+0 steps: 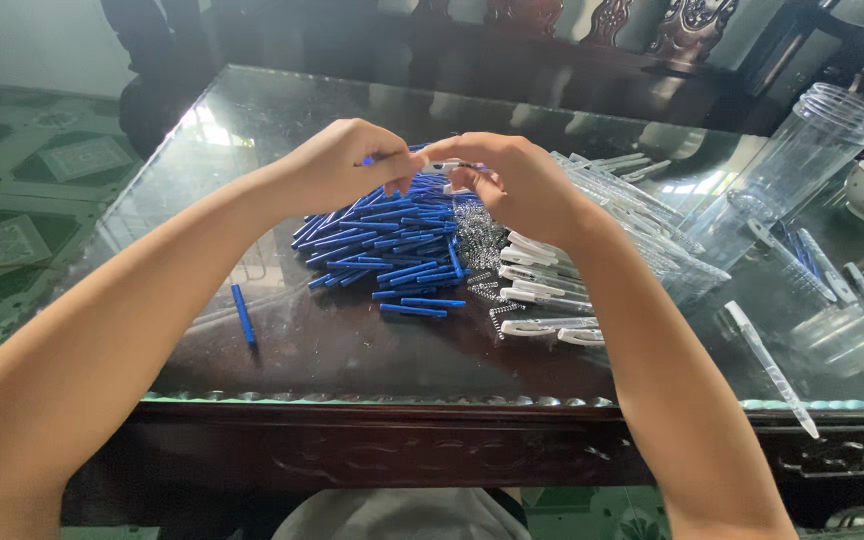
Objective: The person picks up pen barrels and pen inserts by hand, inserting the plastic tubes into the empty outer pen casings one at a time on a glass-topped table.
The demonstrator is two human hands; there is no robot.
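Together, left hand [337, 165] and right hand [512, 180] pinch one blue pen part [422, 152].

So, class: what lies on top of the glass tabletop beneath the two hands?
On the glass tabletop lie a pile of blue pen parts, small metal springs and white clips. The left hand and right hand cover the pile's far end.

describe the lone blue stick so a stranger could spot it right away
Start at the glass tabletop and find the blue heap below the hands. Left of that heap lies one blue stick. It alone sits apart, touching no other piece.
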